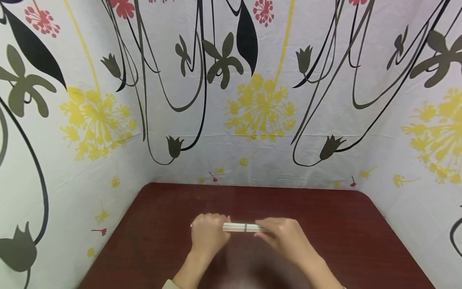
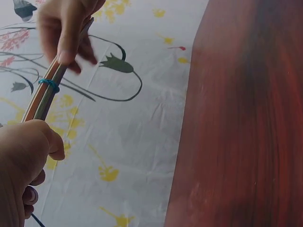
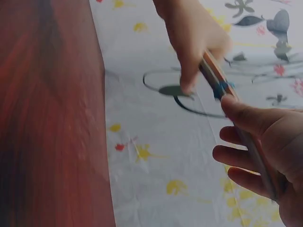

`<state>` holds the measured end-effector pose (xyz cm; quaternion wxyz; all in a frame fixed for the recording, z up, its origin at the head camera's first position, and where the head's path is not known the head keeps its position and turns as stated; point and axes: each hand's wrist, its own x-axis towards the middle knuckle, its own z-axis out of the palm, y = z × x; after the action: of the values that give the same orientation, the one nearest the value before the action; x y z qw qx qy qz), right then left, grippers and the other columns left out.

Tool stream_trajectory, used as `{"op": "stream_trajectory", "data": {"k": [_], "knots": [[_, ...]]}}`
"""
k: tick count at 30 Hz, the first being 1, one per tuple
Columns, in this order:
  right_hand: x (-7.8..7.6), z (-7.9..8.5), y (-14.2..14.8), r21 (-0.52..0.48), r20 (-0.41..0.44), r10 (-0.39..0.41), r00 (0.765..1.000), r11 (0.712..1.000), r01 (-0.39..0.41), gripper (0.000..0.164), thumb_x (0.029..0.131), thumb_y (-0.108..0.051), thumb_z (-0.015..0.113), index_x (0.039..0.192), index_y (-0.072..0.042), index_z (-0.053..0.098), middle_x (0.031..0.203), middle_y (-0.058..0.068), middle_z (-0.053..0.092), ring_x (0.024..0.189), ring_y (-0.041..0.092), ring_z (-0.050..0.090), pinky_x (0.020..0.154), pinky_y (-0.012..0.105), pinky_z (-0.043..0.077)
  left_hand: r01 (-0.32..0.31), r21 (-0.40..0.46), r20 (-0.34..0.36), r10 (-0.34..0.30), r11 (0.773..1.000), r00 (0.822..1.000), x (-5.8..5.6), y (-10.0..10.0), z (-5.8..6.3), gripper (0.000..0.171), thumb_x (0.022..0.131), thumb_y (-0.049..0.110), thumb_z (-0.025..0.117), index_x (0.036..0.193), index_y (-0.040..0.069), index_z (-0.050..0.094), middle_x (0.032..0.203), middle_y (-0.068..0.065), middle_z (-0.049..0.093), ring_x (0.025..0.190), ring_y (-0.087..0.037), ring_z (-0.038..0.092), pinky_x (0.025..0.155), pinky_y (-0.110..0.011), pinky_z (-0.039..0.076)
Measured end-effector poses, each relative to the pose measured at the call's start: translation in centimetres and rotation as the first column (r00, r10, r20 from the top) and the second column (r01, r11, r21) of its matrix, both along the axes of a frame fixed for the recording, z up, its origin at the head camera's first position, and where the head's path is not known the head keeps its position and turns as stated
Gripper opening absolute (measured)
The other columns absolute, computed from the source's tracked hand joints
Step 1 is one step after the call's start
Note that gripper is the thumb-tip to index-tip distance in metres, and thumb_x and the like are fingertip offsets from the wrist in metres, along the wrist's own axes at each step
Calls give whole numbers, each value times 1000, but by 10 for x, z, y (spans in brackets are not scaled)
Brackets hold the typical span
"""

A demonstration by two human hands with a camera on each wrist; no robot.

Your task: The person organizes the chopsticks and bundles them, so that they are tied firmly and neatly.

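Observation:
A slim bundle of pencil-like sticks (image 1: 234, 227) is held level over the table between both hands. A blue-green rubber band (image 2: 49, 85) loops around its middle; the sticks look pale on top and orange and dark green from the side. The left hand (image 1: 209, 235) grips one end, fingers curled round it, with a small tip poking out beyond. The right hand (image 1: 283, 237) holds the other end, its thumb along the bundle near the band and its fingers behind, slightly spread in the right wrist view. What exactly the sticks are cannot be made out.
A dark red-brown table (image 1: 162, 249) with rounded far corners lies beneath the hands. White cloth (image 1: 202, 160) printed with flowers and leaves hangs behind it and along both sides.

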<state>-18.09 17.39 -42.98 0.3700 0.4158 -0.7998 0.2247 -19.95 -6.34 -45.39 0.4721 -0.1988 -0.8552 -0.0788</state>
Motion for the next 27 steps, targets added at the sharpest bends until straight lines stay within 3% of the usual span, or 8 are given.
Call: {"op": "stream_trajectory", "data": {"k": [4, 7, 11, 13, 16, 20, 24, 27], "knots": [[-8, -1, 12, -29, 14, 15, 1000, 999, -15, 31, 72, -14, 88, 101, -11, 78, 88, -8, 74, 68, 0, 66, 62, 18, 52, 34, 16, 43, -35, 999, 998, -7, -7, 0, 29, 67, 21, 83, 57, 19, 56, 47, 8, 49, 39, -10, 38, 43, -25, 29], [-14, -4, 18, -42, 40, 29, 999, 999, -27, 32, 73, -8, 87, 103, -9, 77, 88, -8, 72, 68, -1, 64, 63, 16, 50, 54, 4, 134, -54, 999, 990, -14, -16, 1, 26, 63, 24, 86, 66, 22, 61, 52, 11, 53, 41, -8, 42, 43, -24, 31], [-20, -12, 28, -78, 125, 28, 992, 997, -18, 34, 71, 0, 87, 102, -7, 76, 88, -8, 71, 68, -1, 60, 64, 14, 48, 58, 19, 314, -61, 998, 948, -18, -32, 2, 28, 61, 31, 92, 72, 25, 66, 61, 14, 58, 47, -9, 51, 44, -27, 37], [-23, -17, 32, -97, 182, 30, 983, 995, -12, 33, 72, 2, 86, 102, -7, 75, 88, -7, 70, 68, 1, 62, 65, 13, 48, 77, 64, 415, -97, 995, 905, -20, -39, 3, 30, 63, 38, 94, 77, 25, 70, 67, 14, 62, 54, -10, 57, 48, -29, 43], [-27, -25, 36, -113, 252, 59, 966, 993, -31, 33, 74, 6, 83, 104, -4, 72, 92, -2, 72, 72, 5, 68, 67, 13, 51, 128, 156, 541, -193, 979, 819, -24, -47, 2, 34, 65, 41, 93, 85, 23, 73, 77, 13, 66, 66, -8, 62, 58, -31, 49], [-36, -36, 37, -73, 264, 86, 961, 995, -69, 35, 75, 11, 81, 105, -2, 69, 98, 2, 69, 82, 11, 70, 73, 17, 52, 174, 254, 632, -300, 951, 714, -32, -55, -6, 29, 71, 32, 92, 90, 18, 75, 84, 10, 68, 71, -6, 60, 66, -30, 50], [-48, -50, 36, 25, 276, 20, 961, 999, -28, 32, 76, 8, 81, 103, -6, 69, 99, -1, 62, 86, 11, 63, 74, 25, 53, 186, 291, 713, -342, 939, 612, -42, -61, -24, 22, 80, 22, 86, 97, 13, 76, 88, 6, 66, 70, -6, 54, 63, -28, 47], [-57, -67, 37, 102, 333, -82, 939, 993, 51, 28, 78, 3, 83, 101, -9, 72, 96, -3, 62, 84, 11, 64, 71, 29, 54, 178, 274, 767, -326, 945, 552, -49, -62, -43, 22, 85, 17, 81, 106, 10, 76, 92, 3, 64, 73, -8, 52, 64, -28, 47]]}}
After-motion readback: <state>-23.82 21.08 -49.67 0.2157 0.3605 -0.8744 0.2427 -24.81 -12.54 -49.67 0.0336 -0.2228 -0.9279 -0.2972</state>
